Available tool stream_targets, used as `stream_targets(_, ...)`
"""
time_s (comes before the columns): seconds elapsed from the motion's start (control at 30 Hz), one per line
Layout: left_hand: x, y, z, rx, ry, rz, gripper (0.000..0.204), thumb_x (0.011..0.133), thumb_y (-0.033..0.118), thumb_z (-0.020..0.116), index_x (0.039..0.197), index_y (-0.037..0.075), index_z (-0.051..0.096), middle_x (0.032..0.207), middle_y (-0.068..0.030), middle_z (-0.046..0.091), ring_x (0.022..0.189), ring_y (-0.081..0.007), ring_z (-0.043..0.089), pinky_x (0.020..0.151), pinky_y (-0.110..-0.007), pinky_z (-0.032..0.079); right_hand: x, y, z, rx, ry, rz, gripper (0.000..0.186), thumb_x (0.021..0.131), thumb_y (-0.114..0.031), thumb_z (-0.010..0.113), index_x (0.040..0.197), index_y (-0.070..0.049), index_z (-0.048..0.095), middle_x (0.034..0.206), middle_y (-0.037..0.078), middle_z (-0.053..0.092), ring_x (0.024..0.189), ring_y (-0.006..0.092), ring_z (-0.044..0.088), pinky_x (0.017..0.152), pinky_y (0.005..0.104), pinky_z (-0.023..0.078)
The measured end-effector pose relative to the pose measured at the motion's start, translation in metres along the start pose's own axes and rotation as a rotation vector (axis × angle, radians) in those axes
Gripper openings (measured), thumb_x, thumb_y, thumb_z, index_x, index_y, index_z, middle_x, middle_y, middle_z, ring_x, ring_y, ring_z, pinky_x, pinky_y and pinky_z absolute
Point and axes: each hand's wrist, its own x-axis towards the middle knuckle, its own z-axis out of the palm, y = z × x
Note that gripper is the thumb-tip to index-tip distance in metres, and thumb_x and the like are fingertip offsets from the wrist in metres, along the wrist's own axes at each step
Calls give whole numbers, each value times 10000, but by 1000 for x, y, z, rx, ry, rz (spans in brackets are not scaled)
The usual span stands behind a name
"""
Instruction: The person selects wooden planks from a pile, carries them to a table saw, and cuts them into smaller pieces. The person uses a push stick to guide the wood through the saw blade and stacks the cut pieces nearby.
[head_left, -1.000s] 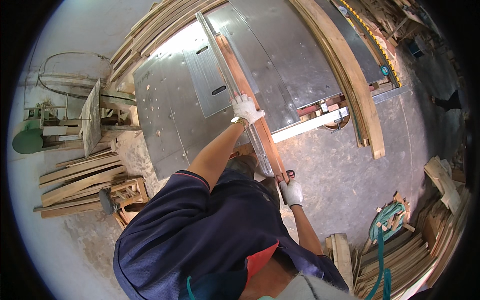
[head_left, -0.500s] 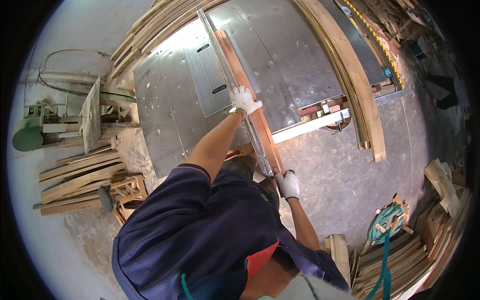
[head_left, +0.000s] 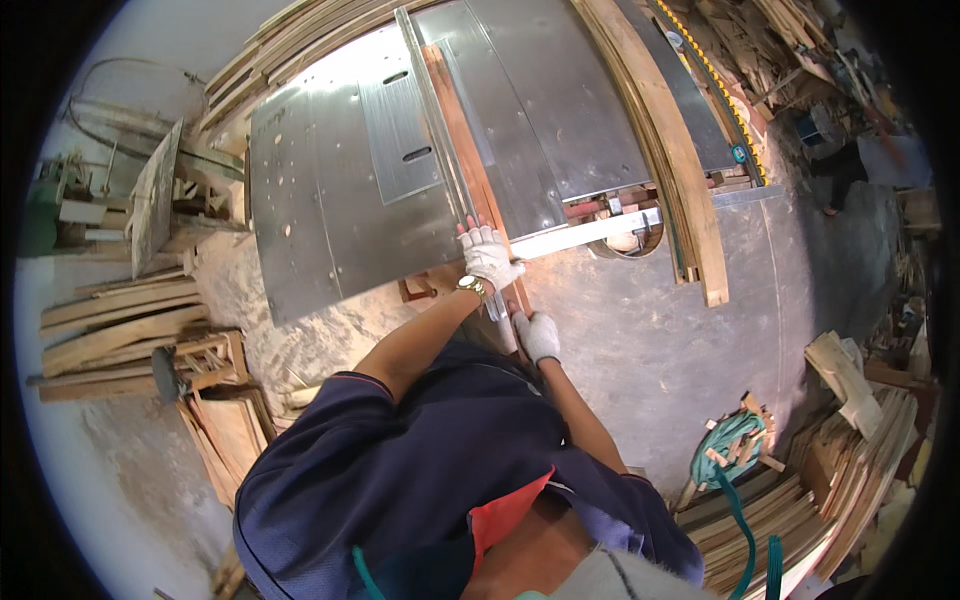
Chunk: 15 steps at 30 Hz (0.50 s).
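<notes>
A reddish wooden board lies beside a long metal straightedge across the steel table top. My left hand, in a white fingerless-tipped glove with a gold watch at the wrist, rests with fingers spread over both, near the table's front edge. Closer to my body, my right hand, also gloved, grips the near end of the reddish board, its fingers partly hidden.
Long planks lie over the table's right side. Lumber stacks and a green machine stand left. A green hose coil is at lower right. Another person in dark trousers is at the far right.
My left hand has slid down along the board toward me, and my right hand has moved up and leftward, closer to it. The other person has come further into view at the right.
</notes>
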Motion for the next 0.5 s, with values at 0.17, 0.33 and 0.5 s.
stream_targets(0.17,-4,3,7,44,24,-40,1052,724,659,673,1462,-61,462,1619,-281,282,1516,-485,172,1213,-671,38,1,1,-6,164,-66,-63,626,888,-569,604,886,44,731,785,264,712,801,423,728,758,485,558)
stream_targets(0.33,-3,-5,19,-42,114,-61,1094,649,641,733,1446,-63,477,1586,-259,343,1488,-475,232,1226,-647,53,-16,13,-16,256,-220,-7,480,900,-466,654,932,10,708,684,119,672,622,229,680,550,399,513)
stream_targets(0.5,-7,4,21,-94,131,-39,1071,662,605,738,1449,-69,466,1584,-258,344,1490,-473,229,1230,-647,49,-10,40,-18,316,-363,8,609,967,-595,575,782,-20,650,630,61,619,534,173,616,485,341,460)
